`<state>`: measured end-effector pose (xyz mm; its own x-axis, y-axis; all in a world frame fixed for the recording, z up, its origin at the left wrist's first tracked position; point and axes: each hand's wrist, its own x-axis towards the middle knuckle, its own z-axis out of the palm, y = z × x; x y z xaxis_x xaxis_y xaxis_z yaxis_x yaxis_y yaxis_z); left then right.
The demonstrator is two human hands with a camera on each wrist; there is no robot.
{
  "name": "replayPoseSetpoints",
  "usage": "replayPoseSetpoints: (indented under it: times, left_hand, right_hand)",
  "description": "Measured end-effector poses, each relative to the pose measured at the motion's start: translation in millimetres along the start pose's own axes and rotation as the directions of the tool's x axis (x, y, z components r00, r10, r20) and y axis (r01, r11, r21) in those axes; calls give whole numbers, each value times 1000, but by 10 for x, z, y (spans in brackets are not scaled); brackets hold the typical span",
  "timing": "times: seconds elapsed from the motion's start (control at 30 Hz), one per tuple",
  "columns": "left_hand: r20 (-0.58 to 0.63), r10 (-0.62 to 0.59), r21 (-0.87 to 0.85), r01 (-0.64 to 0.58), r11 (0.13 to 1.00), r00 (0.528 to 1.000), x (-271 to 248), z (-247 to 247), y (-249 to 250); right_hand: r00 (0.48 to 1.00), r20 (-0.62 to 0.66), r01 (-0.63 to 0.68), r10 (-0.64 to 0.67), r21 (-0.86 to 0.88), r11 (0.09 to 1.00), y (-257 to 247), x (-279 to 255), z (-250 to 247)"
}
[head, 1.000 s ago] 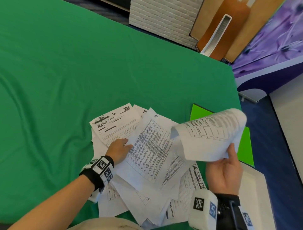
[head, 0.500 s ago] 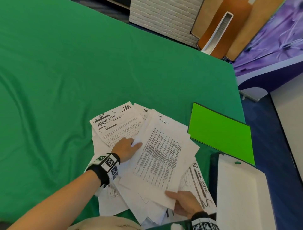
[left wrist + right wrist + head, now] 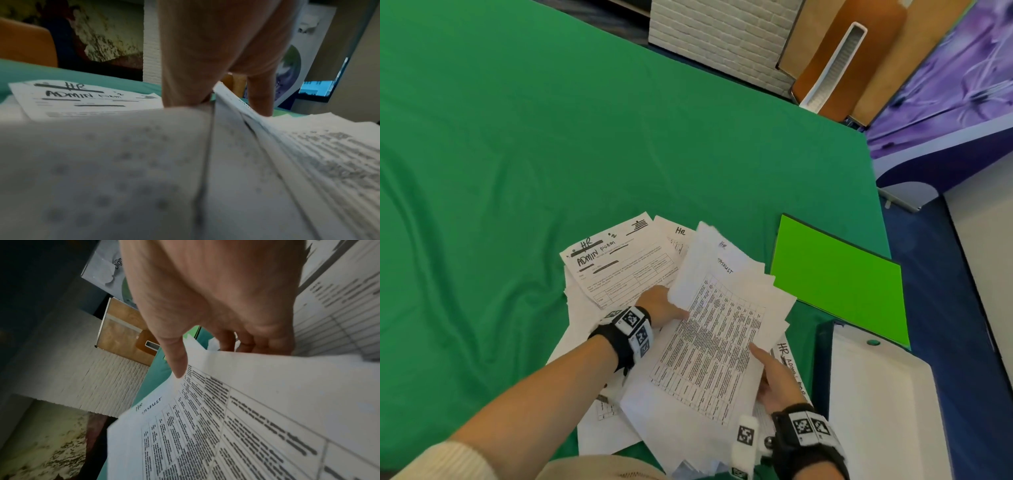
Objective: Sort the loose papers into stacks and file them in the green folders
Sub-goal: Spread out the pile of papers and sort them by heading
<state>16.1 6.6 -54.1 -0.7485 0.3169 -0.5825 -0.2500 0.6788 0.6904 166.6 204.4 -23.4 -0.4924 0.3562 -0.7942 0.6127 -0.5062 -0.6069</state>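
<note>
My right hand (image 3: 777, 383) at 5 o'clock and left hand (image 3: 659, 306) at 9 o'clock both pinch one table-printed sheaf (image 3: 717, 346) above the loose pile (image 3: 599, 421). One green folder (image 3: 839, 281) lies closed at 2 o'clock.

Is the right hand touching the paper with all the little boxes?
Touching. In the right wrist view the right hand pinches the tasklist sheets, thumb on top, fingers curled underneath.
</note>
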Motion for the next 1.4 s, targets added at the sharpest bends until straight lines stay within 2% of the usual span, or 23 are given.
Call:
replayPoseSetpoints:
  times: [0.13,0.23,0.33,0.4,0.47,0.53,0.63,0.73,0.87,1.0,1.07,1.17,1.23,1.3,1.4]
  left_hand:
    - [-32,159,-8,-159,987,987,-179,112,188]
    - [-75,276,-29,-279,960,958,-379,84,351]
    - [-110,371,-228,-387,894,922,-659,-156,493]
    - [-140,440,-325,-461,826,887,-859,-349,563]
    - [-189,500,-367,-533,763,845,-1010,-506,592]
    - [-260,539,-379,-598,706,801,-1118,-620,594]
    - [-335,543,-393,-638,662,770,-1182,-723,535]
    - [-331,531,-369,-625,688,780,-1162,-688,427]
    - [-344,497,-359,-601,714,797,-1150,-523,383]
    - [-389,471,-418,-608,675,792,-1188,-483,401]
    - [-400,455,-474,-604,640,796,-1222,-519,434]
    - [-455,485,-480,-664,573,747,-1286,-624,520]
    - [-489,507,-481,-704,522,710,-1321,-721,584]
    - [-506,533,-469,-735,490,678,-1344,-796,629]
    - [-510,546,-431,-746,507,665,-1357,-850,655]
  right_hand:
    - [999,10,45,-45,27,999,20,-1,80]
    - [998,57,25,-32,106,994,-11,-53,94]
    - [989,84,101,-118,185,978,-148,-193,75]
    - [956,77,263,-283,199,944,-288,-351,121]
    - [889,88,423,-449,214,880,-430,-538,209]
    - [819,124,518,-561,260,815,-538,-708,301]
    - [748,138,609,-649,246,754,-581,-799,397]
    - [705,68,701,-706,81,709,-503,-812,481]
    - [661,10,749,-750,-66,659,-387,-800,536]
    - [614,-17,790,-789,16,613,-343,-863,522]
    - [589,19,805,-808,71,588,-360,-912,512]
    - [547,116,828,-829,71,556,-388,-978,498]
    - [548,122,825,-827,82,559,-385,-956,449]
    - [572,108,807,-813,102,581,-378,-919,389]
    - [596,106,790,-796,103,605,-328,-874,342]
